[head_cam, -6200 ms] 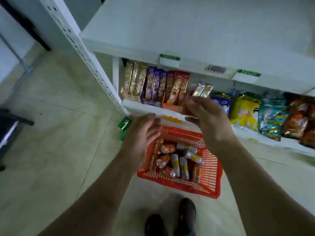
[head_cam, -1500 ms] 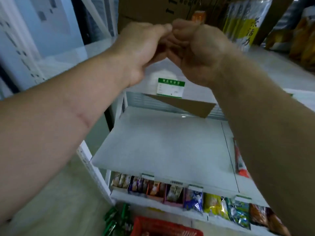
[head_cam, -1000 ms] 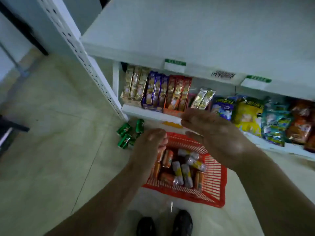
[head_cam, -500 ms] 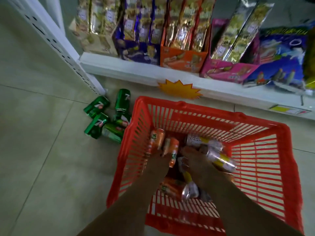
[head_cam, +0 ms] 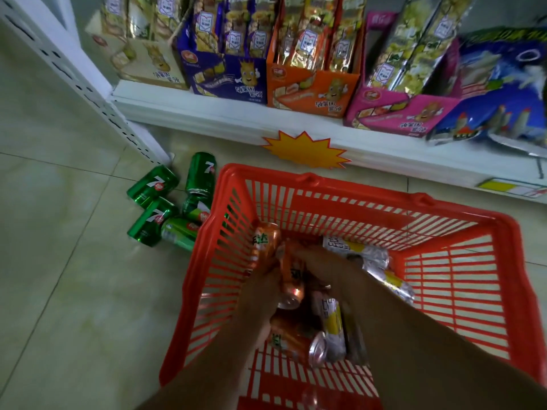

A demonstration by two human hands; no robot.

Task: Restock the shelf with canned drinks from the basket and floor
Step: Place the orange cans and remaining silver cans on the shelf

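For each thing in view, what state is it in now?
Red plastic slatted basket: on floor, holding cans.
Orange drink can: gripped between both hands.
Left hand: inside basket, on orange can.
Right hand: inside basket, on orange can.
Green 7up cans: lying on floor, left of basket.
Silver-yellow cans: lying in basket.
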